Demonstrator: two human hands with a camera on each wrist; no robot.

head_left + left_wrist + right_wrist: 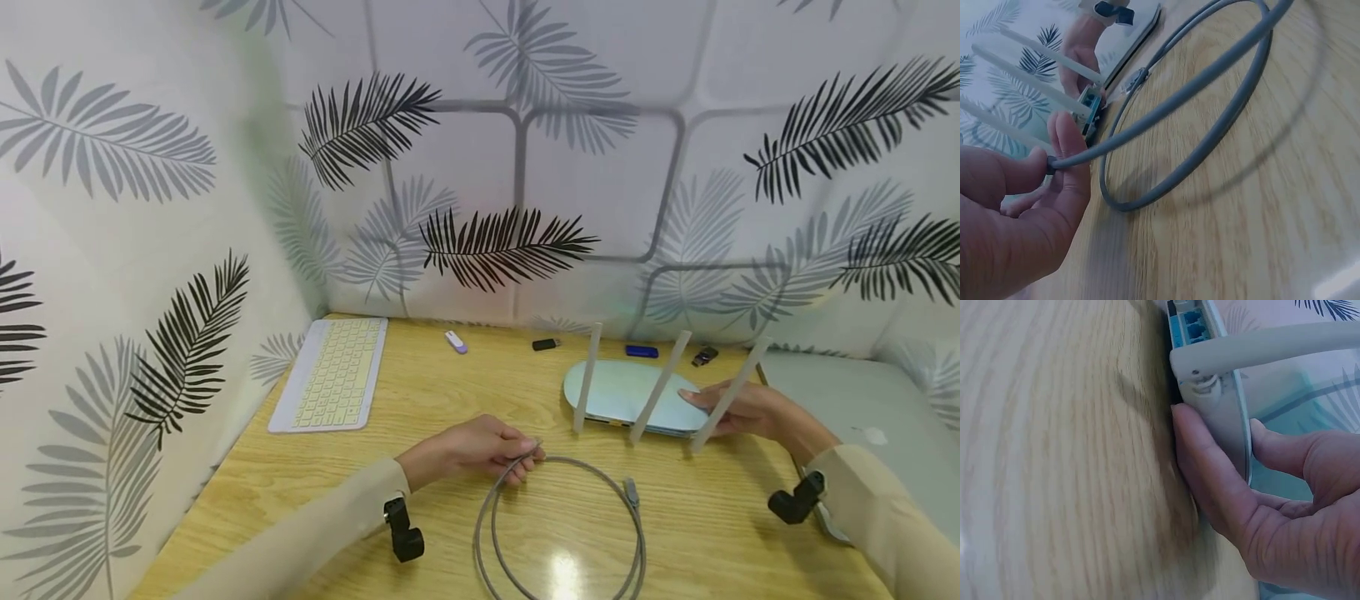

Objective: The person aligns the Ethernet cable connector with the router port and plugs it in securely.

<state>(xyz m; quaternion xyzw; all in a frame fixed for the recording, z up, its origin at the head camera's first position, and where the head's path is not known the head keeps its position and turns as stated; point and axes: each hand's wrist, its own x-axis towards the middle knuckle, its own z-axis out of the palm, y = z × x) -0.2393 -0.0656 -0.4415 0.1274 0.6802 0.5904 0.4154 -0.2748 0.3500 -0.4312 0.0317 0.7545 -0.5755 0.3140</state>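
Note:
A pale blue-green router with three upright antennas lies on the wooden table. My right hand grips its right end, thumb on top and fingers along the lower edge, as the right wrist view shows. Blue ports show in the router's side there. Left of the router, my left hand pinches one end of a grey network cable between thumb and fingers. The cable loops down over the table, and its other plug lies to the right of the loop. The fingers partly hide the pinched end.
A white keyboard lies at the table's back left. Along the back edge are a white-and-purple USB stick, a black one, a blue one and a dark one. A grey laptop-like slab is at the right.

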